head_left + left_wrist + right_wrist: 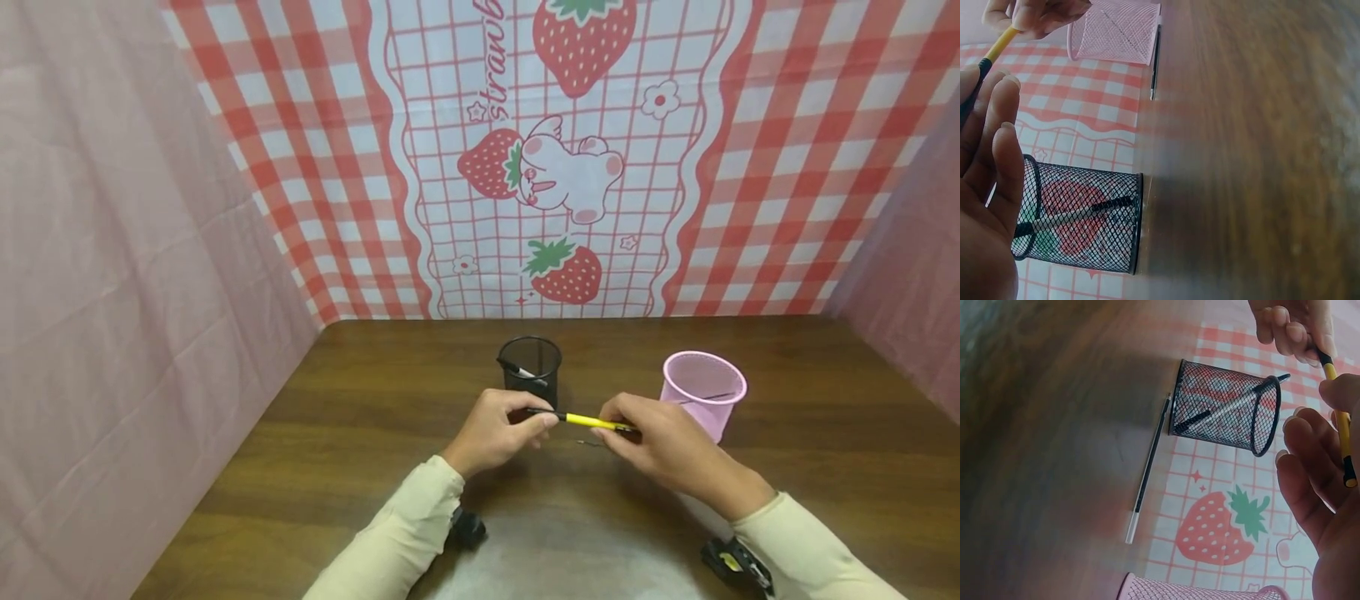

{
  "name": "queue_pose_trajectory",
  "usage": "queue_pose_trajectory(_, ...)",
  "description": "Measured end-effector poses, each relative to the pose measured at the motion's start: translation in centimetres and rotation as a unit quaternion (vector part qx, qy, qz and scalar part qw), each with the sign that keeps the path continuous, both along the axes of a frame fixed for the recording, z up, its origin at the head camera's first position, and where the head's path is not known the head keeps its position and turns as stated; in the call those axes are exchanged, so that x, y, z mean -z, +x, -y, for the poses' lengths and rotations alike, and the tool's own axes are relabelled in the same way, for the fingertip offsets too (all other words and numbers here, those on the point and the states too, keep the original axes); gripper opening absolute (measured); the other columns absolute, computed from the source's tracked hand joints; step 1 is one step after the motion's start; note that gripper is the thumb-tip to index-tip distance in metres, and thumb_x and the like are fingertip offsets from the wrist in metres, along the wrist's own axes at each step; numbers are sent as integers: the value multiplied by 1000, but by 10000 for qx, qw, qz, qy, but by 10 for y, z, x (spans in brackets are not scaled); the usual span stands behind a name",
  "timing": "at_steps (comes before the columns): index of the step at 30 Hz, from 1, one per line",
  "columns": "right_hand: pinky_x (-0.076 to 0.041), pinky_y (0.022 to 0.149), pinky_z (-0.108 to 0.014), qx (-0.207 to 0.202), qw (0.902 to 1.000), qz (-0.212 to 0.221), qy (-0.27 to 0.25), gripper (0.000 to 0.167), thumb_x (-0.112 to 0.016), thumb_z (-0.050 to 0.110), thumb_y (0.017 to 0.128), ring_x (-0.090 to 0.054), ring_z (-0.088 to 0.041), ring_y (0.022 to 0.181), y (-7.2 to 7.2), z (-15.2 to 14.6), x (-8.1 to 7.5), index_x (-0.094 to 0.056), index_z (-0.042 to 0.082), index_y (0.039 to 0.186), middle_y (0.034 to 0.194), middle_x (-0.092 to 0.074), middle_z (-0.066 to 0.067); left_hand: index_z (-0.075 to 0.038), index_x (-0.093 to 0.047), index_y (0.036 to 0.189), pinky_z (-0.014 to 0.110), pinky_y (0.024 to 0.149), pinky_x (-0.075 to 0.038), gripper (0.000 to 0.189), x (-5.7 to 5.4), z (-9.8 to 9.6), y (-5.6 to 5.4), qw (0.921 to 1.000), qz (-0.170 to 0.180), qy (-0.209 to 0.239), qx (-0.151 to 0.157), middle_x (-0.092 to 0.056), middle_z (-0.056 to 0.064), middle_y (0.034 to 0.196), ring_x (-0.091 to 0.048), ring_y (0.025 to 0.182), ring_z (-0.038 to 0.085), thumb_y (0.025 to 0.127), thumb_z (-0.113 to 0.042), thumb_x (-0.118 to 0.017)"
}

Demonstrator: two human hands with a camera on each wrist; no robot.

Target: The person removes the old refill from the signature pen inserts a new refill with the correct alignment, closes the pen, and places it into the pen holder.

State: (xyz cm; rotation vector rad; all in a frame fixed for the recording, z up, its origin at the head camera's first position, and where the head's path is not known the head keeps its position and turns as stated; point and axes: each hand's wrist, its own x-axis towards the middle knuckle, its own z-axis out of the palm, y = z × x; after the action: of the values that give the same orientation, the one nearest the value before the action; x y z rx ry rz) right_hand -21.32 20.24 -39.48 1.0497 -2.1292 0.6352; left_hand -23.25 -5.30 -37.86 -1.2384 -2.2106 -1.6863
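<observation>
A yellow pen (588, 421) with black ends is held level above the table between both hands. My left hand (495, 429) pinches its black end between thumb and fingers. At the yellow barrel, my right hand (671, 442) grips with thumb and fingertips; the black far end shows beside the palm in the right wrist view. Below the pen, a thin dark pen refill (1150, 469) with a clear end lies on the table. Just beyond the left hand stands a black mesh cup (1079, 181) with a black-and-white pen (525, 372) leaning inside.
A pink mesh cup (712, 417) stands upright beyond the right hand, with a thin dark stick (708, 397) in it. The brown wooden table (360, 400) ends at a strawberry-print cloth (480, 225). Black devices (468, 529) sit at both wrists.
</observation>
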Motion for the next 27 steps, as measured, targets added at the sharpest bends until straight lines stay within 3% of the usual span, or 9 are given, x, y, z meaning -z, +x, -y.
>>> queue_pose_trajectory(8,-45,56,-15,-42,9999,101,92,10,-72,24,89,-52,4,65,0,-1,2,-64,17,91,81,-60,17,6,-72,94,29,56,-57,6,2,1,0,10000,-1,-18,17,-69,15,71,-67,58,34,92,1,-70)
queue_pose_trajectory(15,-45,57,-15,-56,9996,244,149,20,-80,13,80,-52,4,66,0,-2,2,-65,18,93,83,-60,17,6,-72,95,29,56,-57,6,2,1,0,10000,18,-55,-3,-69,15,72,-67,59,34,93,0,-70)
queue_pose_trajectory(23,-41,55,-14,-68,9995,298,112,22,-81,11,79,-48,4,64,2,1,2,-64,19,92,79,-57,18,5,-73,95,29,58,-58,6,3,1,0,9997,241,-16,-49,-69,18,74,-68,60,36,92,0,-70)
queue_pose_trajectory(27,-39,52,-13,20,9993,339,130,26,-82,11,77,-46,5,60,3,1,0,-63,21,90,75,-53,20,6,-73,96,33,59,-59,7,2,-1,-1,9991,406,82,15,-69,23,76,-67,63,43,92,0,-71)
